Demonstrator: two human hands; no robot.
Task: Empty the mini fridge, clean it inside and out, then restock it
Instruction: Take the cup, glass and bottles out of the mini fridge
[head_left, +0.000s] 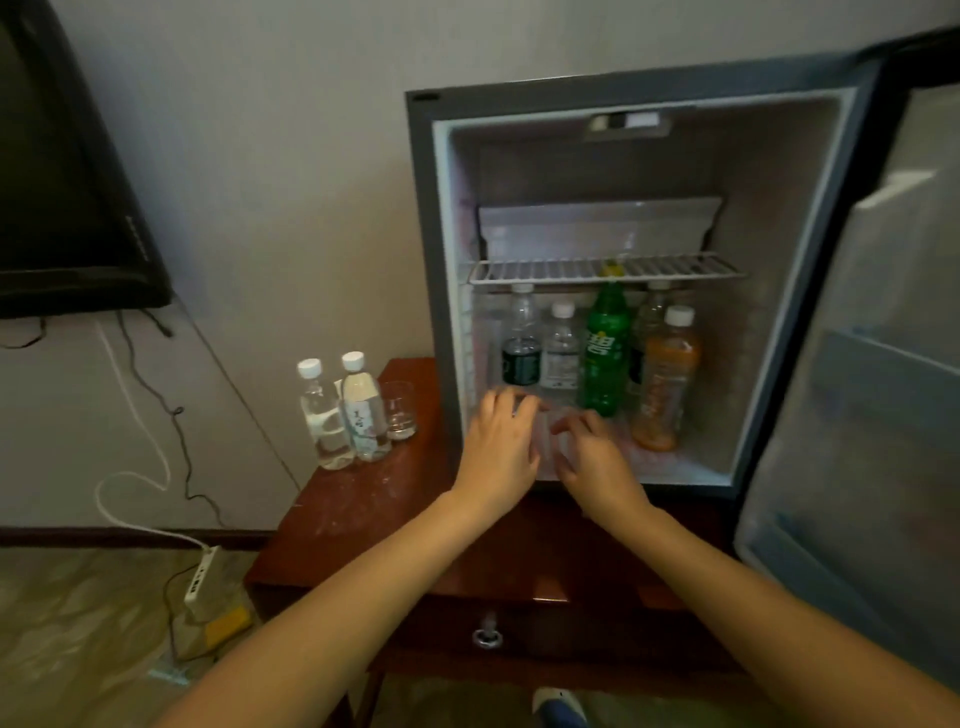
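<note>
Head view, left hand (497, 449) and right hand (597, 465) inside open mini fridge (771, 234), hands' grasp unclear

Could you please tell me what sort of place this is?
Probably a hotel room: a grey mini fridge on a reddish wooden cabinet, a black flat television and a clear drinking glass.

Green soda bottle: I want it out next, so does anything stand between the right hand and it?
Nothing visible does. The green soda bottle stands just beyond the right hand; the orange bottle stands to its right, off that path.
</note>
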